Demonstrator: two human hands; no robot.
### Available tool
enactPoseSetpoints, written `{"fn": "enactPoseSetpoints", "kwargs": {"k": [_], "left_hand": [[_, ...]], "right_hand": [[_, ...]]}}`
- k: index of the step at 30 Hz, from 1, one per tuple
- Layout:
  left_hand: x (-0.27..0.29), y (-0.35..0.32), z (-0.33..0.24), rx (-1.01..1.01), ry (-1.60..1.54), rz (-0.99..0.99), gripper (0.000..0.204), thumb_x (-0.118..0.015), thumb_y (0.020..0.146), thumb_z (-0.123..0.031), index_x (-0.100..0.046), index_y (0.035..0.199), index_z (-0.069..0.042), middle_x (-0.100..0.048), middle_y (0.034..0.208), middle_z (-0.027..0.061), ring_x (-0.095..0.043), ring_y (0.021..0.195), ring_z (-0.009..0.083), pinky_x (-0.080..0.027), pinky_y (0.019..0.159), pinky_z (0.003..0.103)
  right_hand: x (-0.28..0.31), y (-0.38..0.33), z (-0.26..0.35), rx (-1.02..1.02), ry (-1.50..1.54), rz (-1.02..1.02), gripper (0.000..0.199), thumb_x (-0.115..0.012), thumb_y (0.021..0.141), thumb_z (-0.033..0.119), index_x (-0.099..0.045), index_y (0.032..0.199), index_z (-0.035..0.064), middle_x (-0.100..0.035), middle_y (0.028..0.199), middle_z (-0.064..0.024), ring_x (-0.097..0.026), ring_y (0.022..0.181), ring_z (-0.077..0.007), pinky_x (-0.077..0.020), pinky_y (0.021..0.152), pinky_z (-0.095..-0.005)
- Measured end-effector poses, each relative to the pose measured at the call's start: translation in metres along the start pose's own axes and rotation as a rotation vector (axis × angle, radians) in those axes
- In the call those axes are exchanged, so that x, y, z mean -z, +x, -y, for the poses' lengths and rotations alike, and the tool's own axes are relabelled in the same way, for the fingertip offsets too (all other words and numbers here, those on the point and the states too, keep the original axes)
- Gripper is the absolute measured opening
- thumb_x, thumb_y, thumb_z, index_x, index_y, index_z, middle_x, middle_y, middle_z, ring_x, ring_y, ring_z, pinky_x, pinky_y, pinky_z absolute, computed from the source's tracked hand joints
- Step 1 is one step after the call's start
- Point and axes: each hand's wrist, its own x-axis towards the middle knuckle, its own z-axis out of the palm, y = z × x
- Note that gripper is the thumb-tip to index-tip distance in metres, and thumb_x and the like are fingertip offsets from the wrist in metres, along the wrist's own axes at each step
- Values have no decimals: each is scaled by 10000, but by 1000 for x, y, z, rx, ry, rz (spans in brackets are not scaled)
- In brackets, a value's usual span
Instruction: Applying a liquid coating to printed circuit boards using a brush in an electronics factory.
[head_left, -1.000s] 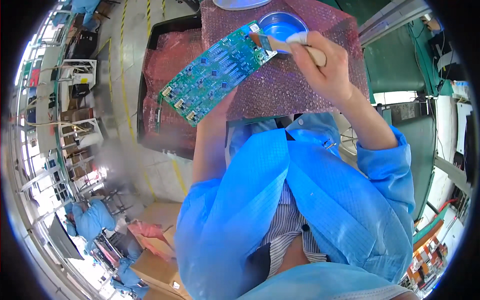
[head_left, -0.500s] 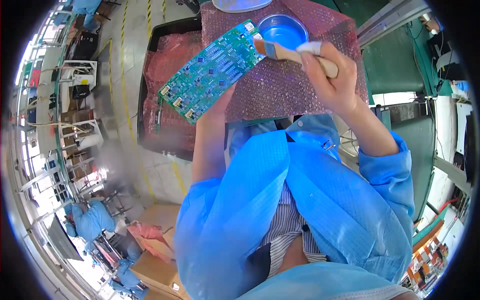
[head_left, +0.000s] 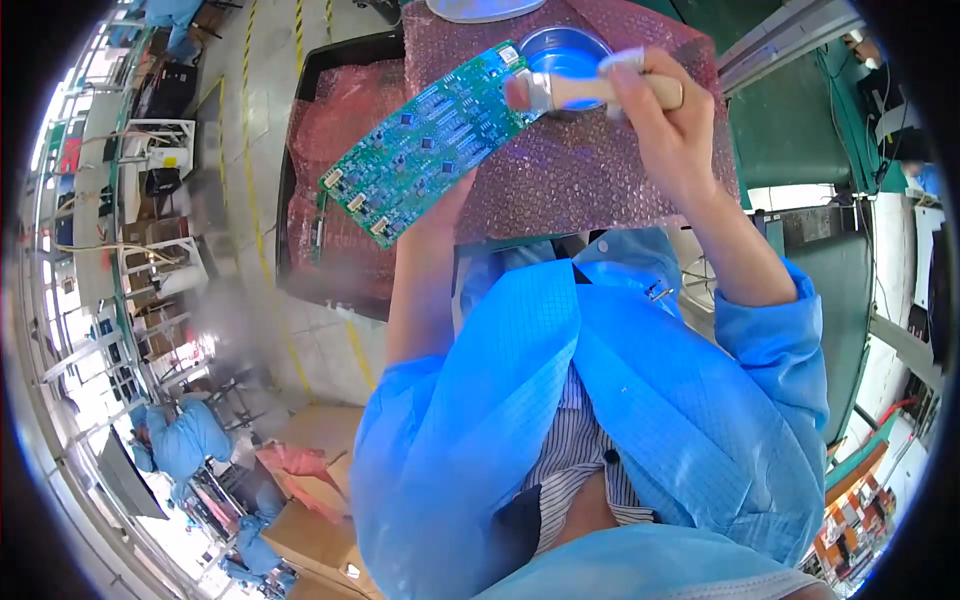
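A long green circuit board [head_left: 424, 150] is held up at a slant by my left hand [head_left: 448, 208], whose fingers are mostly hidden beneath it. My right hand [head_left: 668, 125] grips the wooden handle of a flat paintbrush [head_left: 585, 93]; white wrapping covers a fingertip. The brush's reddish bristles lie over the board's upper right end, though whether they touch it I cannot tell. Just behind the brush, a round dish [head_left: 560, 50] with blue-looking contents stands on pink bubble wrap [head_left: 560, 185].
Left of the work surface stands a black bin [head_left: 290, 200] lined with pink bubble wrap. A pale rounded object [head_left: 485, 8] sits at the far edge. Cardboard boxes [head_left: 310, 530] are at lower left, and a person in blue [head_left: 185, 440] is beyond them. A metal rail [head_left: 790, 40] runs at the right.
The paintbrush has turned more level, its handle end rising, and my right hand has moved slightly up. The circuit board has shifted only a little.
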Motion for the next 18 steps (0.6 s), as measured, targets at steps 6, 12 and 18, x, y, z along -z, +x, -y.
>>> {"fn": "enactPoseSetpoints", "kwargs": {"k": [6,12,18], "left_hand": [[-2,5,-3,-41,200,55,444,-543,842,-298,-470,1200,-47,-456,1266,143,-423,1179,309,-313,1010,482],[-2,-2,-5,-72,236,-87,444,-518,853,-309,-466,1202,-41,-468,1251,150,-439,1160,317,-330,998,483],[3,6,-3,-54,43,-101,419,-455,886,-313,-445,1196,-32,-465,1238,135,-446,1142,282,-337,995,437]], "right_hand": [[-11,6,-7,16,-74,-27,159,-534,864,170,-594,888,24,-557,646,-5,-486,585,-38,-373,499,-191],[2,-34,-14,-189,13,43,144,-528,865,156,-589,886,27,-554,646,2,-483,597,-37,-379,517,-195],[7,-37,-18,-118,36,43,137,-527,860,140,-594,899,27,-563,659,7,-487,604,-34,-384,515,-201]]}}
